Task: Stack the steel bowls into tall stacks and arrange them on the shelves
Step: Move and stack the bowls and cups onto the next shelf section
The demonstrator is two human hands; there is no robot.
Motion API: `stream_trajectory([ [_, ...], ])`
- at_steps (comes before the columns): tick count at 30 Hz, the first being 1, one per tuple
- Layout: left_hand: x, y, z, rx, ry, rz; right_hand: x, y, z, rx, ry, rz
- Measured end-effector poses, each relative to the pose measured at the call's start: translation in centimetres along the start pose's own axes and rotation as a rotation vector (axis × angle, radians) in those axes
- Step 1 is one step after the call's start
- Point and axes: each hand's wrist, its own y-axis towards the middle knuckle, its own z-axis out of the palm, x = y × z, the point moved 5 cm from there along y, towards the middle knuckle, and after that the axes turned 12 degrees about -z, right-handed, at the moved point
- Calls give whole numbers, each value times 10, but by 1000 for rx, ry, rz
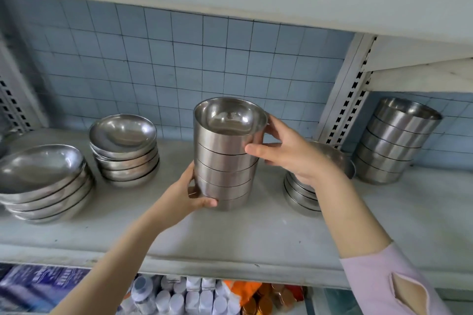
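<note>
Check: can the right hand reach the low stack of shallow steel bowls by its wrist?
Likely yes, once freed: the low stack of shallow steel bowls sits right behind the right hand, nothing between. At present that hand holds the tall steel bowl stack.

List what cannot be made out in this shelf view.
All in the head view:
The low stack: top and bowl count covered by the right hand.
The tall stack: the left hand covers part of its base; resting on the shelf or lifted, unclear.
The far-left wide bowls: blurred, cut by the frame edge.
The bottles below: labels too small.
</note>
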Motion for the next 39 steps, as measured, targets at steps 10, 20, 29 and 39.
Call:
stream_trajectory([
  [10, -6, -12, 2, -56, -25, -6, -42, -12, 31, -37, 528, 281],
  [20, -17, -60, 15, -122, -11, 6, -20, -56, 24, -46, 593, 264],
  [29, -75, -128, 105, -173, -8, 94, 28, -158, -51, -38, 510, 164],
  [39, -123, -171, 311, 23, -73, 134, 42, -325, -195, -221, 410, 231],
])
